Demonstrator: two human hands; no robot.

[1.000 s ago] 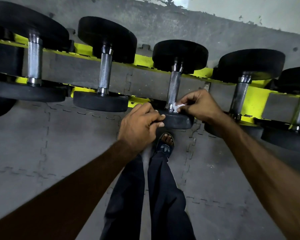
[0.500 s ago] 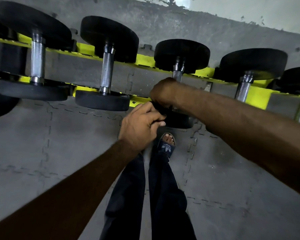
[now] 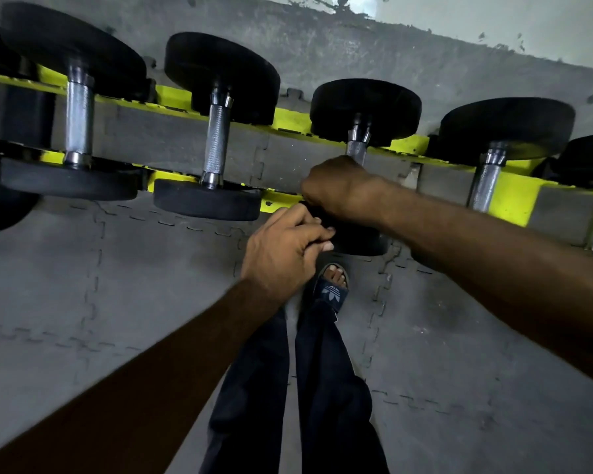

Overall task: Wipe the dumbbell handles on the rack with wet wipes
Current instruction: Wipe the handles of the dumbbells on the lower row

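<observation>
In the head view your right hand [image 3: 336,191] curls round the knurled steel handle [image 3: 356,151] of the black rubber-headed dumbbell [image 3: 365,107] lying across the yellow steel rack [image 3: 514,200], on its two rails; any wipe is hidden. Your left hand [image 3: 281,254] grips its near head [image 3: 363,241]. The dumbbell is likely heavy and rigid, and the rough knurling should snag a soft wipe, so brace that head.

Middle dumbbell handle [image 3: 356,151] in the right grip [image 3: 336,188], its near black head [image 3: 365,241] under the left grip [image 3: 281,258].
</observation>
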